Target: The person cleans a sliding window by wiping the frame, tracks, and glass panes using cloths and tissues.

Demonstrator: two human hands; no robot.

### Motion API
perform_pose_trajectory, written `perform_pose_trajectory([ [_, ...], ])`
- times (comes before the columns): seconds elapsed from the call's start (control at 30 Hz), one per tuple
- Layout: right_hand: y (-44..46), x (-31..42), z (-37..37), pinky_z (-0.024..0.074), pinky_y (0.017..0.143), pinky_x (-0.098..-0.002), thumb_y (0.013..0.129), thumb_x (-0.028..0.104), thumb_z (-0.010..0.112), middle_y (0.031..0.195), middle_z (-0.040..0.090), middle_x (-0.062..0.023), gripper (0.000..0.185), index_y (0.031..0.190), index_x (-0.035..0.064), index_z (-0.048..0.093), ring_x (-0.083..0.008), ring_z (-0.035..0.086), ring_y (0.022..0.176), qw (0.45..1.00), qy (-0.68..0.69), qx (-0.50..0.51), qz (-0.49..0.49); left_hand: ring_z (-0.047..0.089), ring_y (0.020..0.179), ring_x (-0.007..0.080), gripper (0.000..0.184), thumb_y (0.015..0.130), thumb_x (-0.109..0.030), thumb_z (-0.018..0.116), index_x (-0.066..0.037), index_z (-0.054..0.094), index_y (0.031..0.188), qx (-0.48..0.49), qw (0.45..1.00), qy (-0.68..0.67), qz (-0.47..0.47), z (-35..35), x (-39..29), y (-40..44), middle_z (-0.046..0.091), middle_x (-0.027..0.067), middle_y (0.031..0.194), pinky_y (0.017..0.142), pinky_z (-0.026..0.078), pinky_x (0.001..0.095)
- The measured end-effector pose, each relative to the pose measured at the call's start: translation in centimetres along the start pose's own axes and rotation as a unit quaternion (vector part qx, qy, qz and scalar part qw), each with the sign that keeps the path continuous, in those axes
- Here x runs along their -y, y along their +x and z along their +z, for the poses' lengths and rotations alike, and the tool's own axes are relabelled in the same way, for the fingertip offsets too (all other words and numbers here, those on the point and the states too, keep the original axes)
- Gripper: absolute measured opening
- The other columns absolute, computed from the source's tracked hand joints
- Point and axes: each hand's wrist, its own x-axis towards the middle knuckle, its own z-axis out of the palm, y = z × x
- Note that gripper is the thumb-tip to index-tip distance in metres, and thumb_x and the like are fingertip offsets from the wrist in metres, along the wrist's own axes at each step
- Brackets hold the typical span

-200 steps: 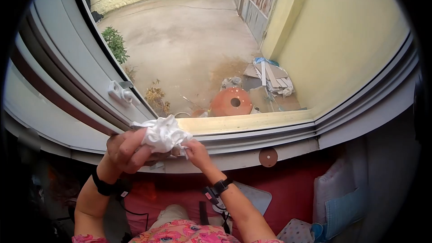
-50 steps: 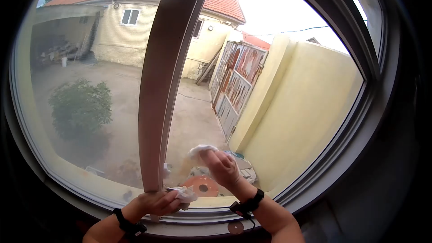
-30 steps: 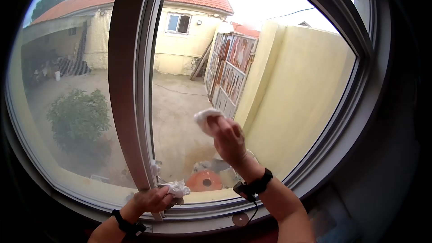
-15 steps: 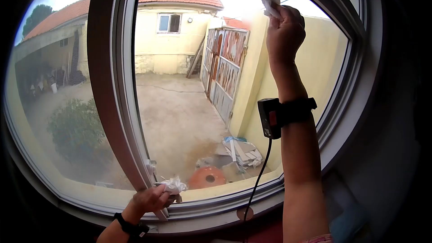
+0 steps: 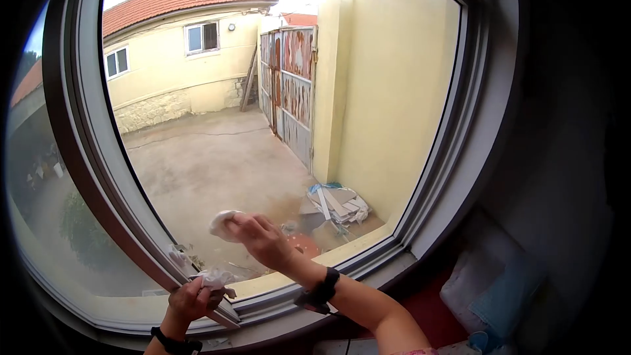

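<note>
My right hand [image 5: 266,242] is closed around a wad of white tissue [image 5: 225,225], low on the left part of the window pane [image 5: 210,164]. The tissue appears to rest against the glass. Below it and to the left, my left hand [image 5: 188,299] grips a second, looser crumpled white tissue [image 5: 215,279] by the foot of the upright window frame [image 5: 121,190]. Its fingertips are partly hidden by the tissue. Both wrists wear black straps, and a dark box-shaped device [image 5: 314,301] hangs under the right one.
The window sill [image 5: 315,309] runs below both hands. At lower right lie bags or cloths [image 5: 490,289] near a red surface. Through the glass I see a rusty metal gate [image 5: 289,89], a yellow wall [image 5: 401,92] and a pile of boards [image 5: 338,205].
My right hand has swept from the top right of the pane down to its lower left, still holding the tissue. The left hand stays near the frame's foot. The view has turned right.
</note>
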Motion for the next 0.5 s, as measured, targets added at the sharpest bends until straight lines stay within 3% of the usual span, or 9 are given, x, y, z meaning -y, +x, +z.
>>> perform_pose_trajectory([
  [0.2, 7.5, -0.8, -0.3, 0.0473, 0.08, -0.0348, 0.072, 0.006, 0.06, 0.104, 0.05, -0.0113, 0.032, 0.102, -0.0023, 0.055, -0.0246, 0.054, 0.088, 0.987, 0.073, -0.077, -0.118, 0.06, 0.07, 0.0222, 0.033, 0.074, -0.021, 0.07, -0.005, 0.051, 0.096, 0.018, 0.999, 0.031, 0.002, -0.5, -0.1, 0.1, 0.056, 0.0129, 0.097, 0.058, 0.051, 0.031],
  [0.23, 7.1, -2.6, -2.7, 0.0473, 0.08, -0.0352, 0.072, 0.006, 0.06, 0.105, 0.05, -0.0114, 0.031, 0.102, -0.0016, 0.055, -0.0248, 0.054, 0.088, 0.987, -0.002, -0.095, -0.127, 0.06, 0.07, 0.0221, 0.033, 0.074, -0.021, 0.07, -0.005, 0.051, 0.095, 0.011, 0.999, 0.03, 0.008, -0.3, 0.0, 0.4, 0.055, 0.0129, 0.096, 0.057, 0.051, 0.031],
  [0.3, 5.7, -7.6, -7.2, 0.0485, 0.077, -0.0348, 0.068, -0.004, 0.06, 0.103, 0.055, -0.0085, 0.042, 0.11, 0.0028, 0.061, -0.0252, 0.056, 0.087, 0.983, -0.085, -0.159, -0.038, 0.06, 0.068, 0.022, 0.033, 0.073, -0.021, 0.071, -0.006, 0.05, 0.094, 0.007, 0.999, 0.046, 0.014, -0.4, 0.0, 0.4, 0.055, 0.0124, 0.095, 0.057, 0.051, 0.0309],
  [0.43, 0.6, -21.3, -18.8, 0.0506, 0.07, -0.0356, 0.076, -0.002, 0.061, 0.094, 0.059, -0.0122, 0.027, 0.103, 0.0034, 0.064, -0.0287, 0.059, 0.085, 0.88, -0.291, -0.345, 0.148, 0.061, 0.071, 0.0245, 0.036, 0.069, -0.021, 0.072, -0.007, 0.051, 0.094, 0.021, 0.999, 0.046, 0.01, 0.0, 0.5, -1.0, 0.055, 0.0108, 0.095, 0.055, 0.05, 0.0323],
  [0.47, -1.1, -24.6, -21.7, 0.0509, 0.067, -0.0342, 0.078, 0.002, 0.063, 0.092, 0.06, -0.0121, 0.023, 0.101, 0.0027, 0.065, -0.0287, 0.06, 0.08, 0.863, -0.286, -0.368, 0.196, 0.062, 0.084, 0.0235, 0.034, 0.078, -0.026, 0.07, -0.009, 0.058, 0.104, 0.056, 0.995, 0.076, -0.006, -0.5, 0.0, -1.4, 0.06, 0.0084, 0.1, 0.066, 0.052, 0.0321],
  [0.5, -3.1, -27.9, -24.5, 0.0507, 0.067, -0.0345, 0.079, 0.004, 0.063, 0.092, 0.06, -0.0117, 0.021, 0.1, 0.0016, 0.065, -0.0286, 0.061, 0.078, 0.836, -0.338, -0.366, 0.229, 0.062, 0.084, 0.0232, 0.037, 0.077, -0.028, 0.071, -0.01, 0.057, 0.106, 0.053, 0.996, 0.075, 0.001, -0.7, 0.1, -1.3, 0.06, 0.008, 0.1, 0.066, 0.052, 0.0322],
])
